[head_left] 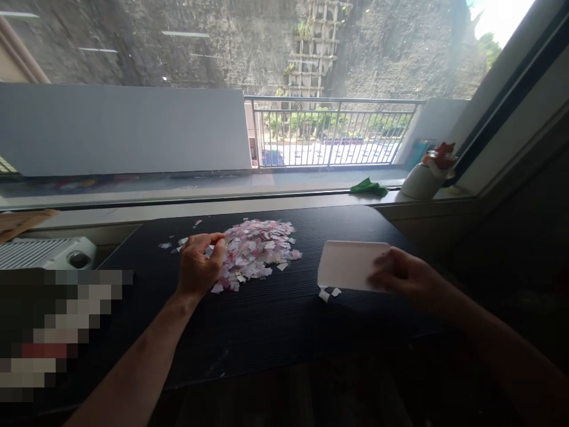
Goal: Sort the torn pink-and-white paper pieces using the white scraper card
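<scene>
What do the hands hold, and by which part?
The right hand holds the white rectangular piece by its right end. The left hand is at the paper scraps; whether it holds any cannot be told.

Daylight came through the window (pixel 249 53), the sky (pixel 504 15) blown out and glare beyond the railing (pixel 331 133). The table (pixel 275 332) was dim, its near edge in shadow; the right hand (pixel 395 270) was blurred, and a pixelated patch (pixel 57 332) masked the lower left.
</scene>
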